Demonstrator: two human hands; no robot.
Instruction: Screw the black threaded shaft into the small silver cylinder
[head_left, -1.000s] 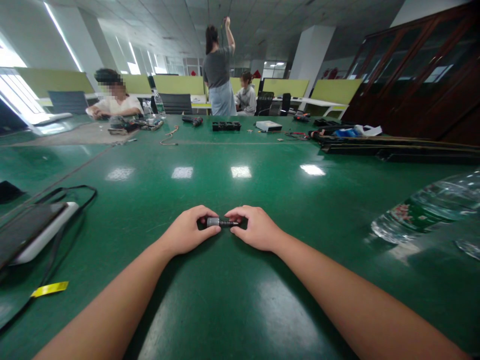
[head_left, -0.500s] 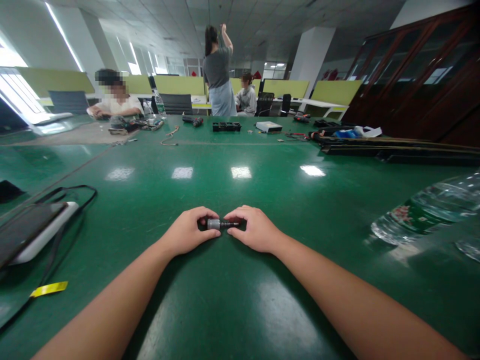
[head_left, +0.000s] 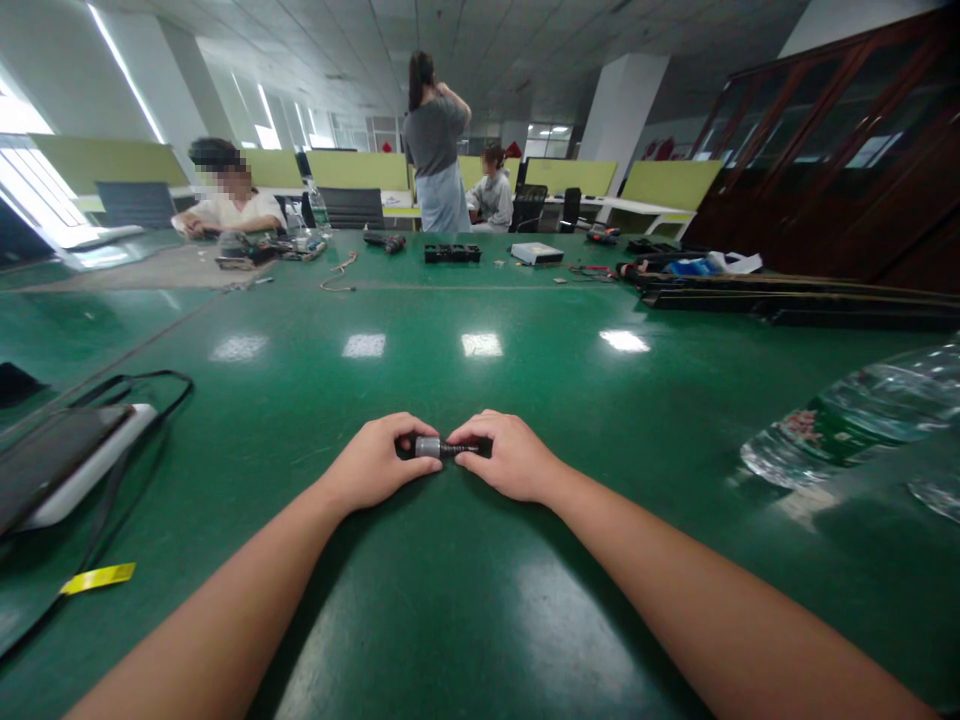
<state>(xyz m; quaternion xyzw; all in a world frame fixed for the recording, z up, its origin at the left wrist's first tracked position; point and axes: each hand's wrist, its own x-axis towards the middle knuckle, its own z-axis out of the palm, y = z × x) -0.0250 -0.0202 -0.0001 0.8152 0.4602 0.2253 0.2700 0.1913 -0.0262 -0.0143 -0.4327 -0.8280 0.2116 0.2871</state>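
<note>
A small cylindrical part, grey on the left with a dark, ridged, narrower section on the right, lies between my hands low over the green table. My left hand has its thumb and fingers closed round the grey end. Around the narrow dark end my right hand is curled, thumb below and fingers above. The palm sides of both hands are hidden.
On the left lie a phone and a cable with a yellow tag. A plastic bottle lies at the right. Across the table are a black part, a power drill and a seated person.
The standing person in the background has lowered the raised arm towards the head. My hands and the part between them have hardly moved.
</note>
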